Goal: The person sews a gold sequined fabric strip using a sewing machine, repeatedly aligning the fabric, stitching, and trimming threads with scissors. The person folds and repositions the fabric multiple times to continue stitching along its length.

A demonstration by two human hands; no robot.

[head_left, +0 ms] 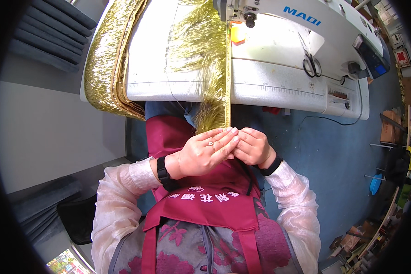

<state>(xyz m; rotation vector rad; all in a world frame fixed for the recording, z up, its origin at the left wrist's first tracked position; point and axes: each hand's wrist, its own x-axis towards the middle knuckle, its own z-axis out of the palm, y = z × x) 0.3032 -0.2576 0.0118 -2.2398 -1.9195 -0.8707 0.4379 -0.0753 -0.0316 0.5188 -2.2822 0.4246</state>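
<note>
A length of gold tinsel fringe [208, 86] runs from under the head of a white sewing machine [278, 13] over the table's front edge toward my lap. Its flat woven edge band [228, 82] lies along the right side, and the loose shiny strands spread to the left. At the near end of the band, my left hand [210, 148] is closed on the fringe, fingers pressed together. Touching it, my right hand [253, 147] is closed at the same spot with bent fingers. The part of the fringe between my fingers is hidden.
A thick folded stack of gold fringe [107, 68] hangs over the table's left end. Black-handled scissors [312, 65] lie on the white sewing table [274, 86] at the right. Near the needle sits an orange-yellow piece [238, 35]. A black cable [329, 119] droops below the right edge.
</note>
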